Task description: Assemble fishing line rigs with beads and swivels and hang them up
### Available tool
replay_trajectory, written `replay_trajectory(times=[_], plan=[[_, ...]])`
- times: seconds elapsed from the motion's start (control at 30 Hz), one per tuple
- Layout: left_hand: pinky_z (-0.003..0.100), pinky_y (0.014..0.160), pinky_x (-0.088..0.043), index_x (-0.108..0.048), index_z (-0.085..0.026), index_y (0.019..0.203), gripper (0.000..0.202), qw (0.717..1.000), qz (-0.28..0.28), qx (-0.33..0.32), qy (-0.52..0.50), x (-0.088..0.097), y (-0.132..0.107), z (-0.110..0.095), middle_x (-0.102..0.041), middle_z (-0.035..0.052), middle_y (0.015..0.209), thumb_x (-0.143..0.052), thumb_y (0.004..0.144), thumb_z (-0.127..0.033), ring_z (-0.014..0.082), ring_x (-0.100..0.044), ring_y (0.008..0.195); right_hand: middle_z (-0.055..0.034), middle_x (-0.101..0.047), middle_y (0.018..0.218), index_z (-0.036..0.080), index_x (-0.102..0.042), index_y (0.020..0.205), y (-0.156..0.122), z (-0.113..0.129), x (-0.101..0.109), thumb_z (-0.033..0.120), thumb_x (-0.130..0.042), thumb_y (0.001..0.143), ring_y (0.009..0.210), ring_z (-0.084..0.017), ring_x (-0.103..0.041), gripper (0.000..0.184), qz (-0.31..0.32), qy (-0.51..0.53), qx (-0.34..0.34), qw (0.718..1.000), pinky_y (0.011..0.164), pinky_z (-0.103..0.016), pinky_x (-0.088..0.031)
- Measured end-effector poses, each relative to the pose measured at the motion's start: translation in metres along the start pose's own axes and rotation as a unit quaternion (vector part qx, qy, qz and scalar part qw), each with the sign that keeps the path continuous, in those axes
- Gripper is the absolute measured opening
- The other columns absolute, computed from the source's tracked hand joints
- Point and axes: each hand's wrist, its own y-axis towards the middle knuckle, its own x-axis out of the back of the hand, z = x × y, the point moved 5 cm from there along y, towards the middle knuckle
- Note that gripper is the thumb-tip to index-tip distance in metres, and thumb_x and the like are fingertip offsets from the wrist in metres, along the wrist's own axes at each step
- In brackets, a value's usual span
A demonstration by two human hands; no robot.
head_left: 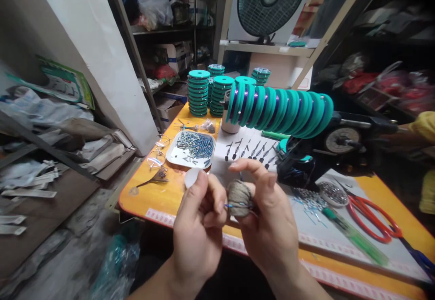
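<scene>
My right hand [272, 214] is wrapped round a small spool of grey-brown cord [239, 198], with a blue strand across it. My left hand [200, 223] is closed beside the spool, its fingertips close to the blue strand; what they pinch is hidden. A white round disc [192, 178] shows behind the left thumb, and I cannot tell whether it is held. Beyond my hands stands a white tray [173, 158] of small metal and blue pieces. Several dark slim parts [253, 150] lie in a row on the grey board [219, 166].
A dark machine [306, 155] carries a row of green discs [278, 109] with purple wire. Stacked green discs [199, 94] stand behind. To the right lie orange-handled scissors [377, 223], a green-handled tool [360, 241] and a dish of small metal parts [333, 193]. A fan [272, 1] faces me.
</scene>
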Motion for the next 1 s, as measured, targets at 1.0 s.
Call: replay_trajectory(times=[1.0], plan=[[0.013,0.041,-0.034,-0.065,-0.021,0.079,0.031,0.965,-0.142,-0.083,0.205,0.06,-0.082,0.003,-0.058,-0.0053,0.064,-0.087,0.07,-0.042,0.0022,-0.041,0.043,-0.0034,-0.077,0.096,0.025,-0.068,0.12,-0.068,0.09,0.087,0.027,-0.057,0.097,0.058,-0.013,-0.061,0.025,-0.077,-0.598,0.253,0.757,0.06,-0.027,-0.048]])
